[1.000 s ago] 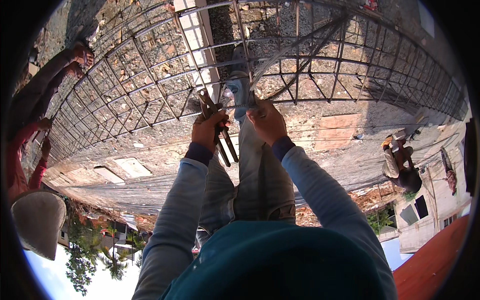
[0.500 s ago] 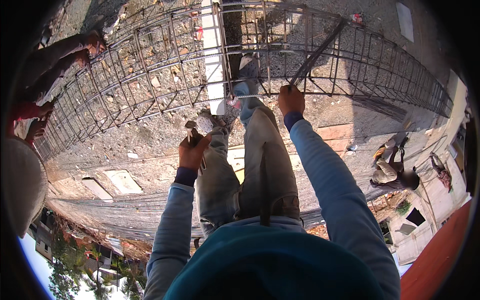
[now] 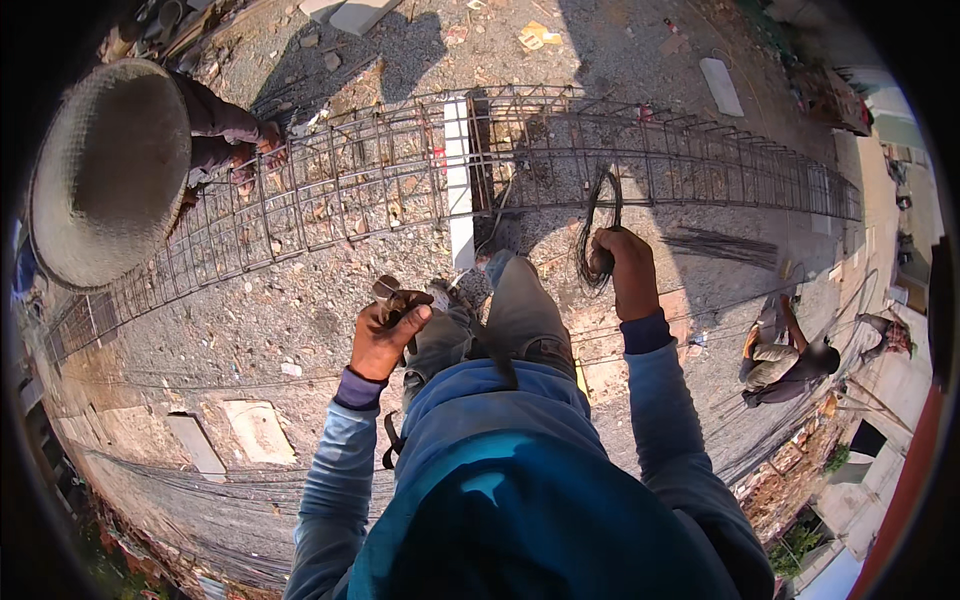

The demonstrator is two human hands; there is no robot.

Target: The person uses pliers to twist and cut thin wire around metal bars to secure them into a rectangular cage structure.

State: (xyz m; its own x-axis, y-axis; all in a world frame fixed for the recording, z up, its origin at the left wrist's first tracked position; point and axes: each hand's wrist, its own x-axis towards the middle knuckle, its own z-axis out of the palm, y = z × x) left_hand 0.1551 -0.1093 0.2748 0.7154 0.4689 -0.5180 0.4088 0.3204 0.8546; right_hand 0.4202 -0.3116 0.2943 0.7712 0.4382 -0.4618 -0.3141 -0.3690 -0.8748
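Note:
My left hand (image 3: 382, 335) is closed around a small metal hand tool, apparently pincers (image 3: 387, 290); the fingers cover most of it. To the right, my right hand (image 3: 628, 268) grips a looped bundle of thin dark tie wire (image 3: 608, 190), which rises above the fist and hangs beside it. Beyond both hands, a long rebar cage (image 3: 380, 178) runs across the view, made of long bars and rectangular stirrups. The wire loop overlaps the cage's near side in the picture; whether it touches cannot be told. A pale white board (image 3: 459, 190) lies crosswise at the cage's middle.
At the left, a person in a woven hat (image 3: 112, 175) bends with hands at the cage. Another person (image 3: 790, 360) crouches at the right. A bundle of dark rods (image 3: 720, 246) lies behind the cage's near right side. Long bars (image 3: 250, 500) and flat slabs (image 3: 258, 430) lie on the gravel.
My right hand has drawn back from the cage, bringing the wire bundle with it. My view has shifted; the cage appears lower and the hatted person shows more. The left hand keeps its hold.

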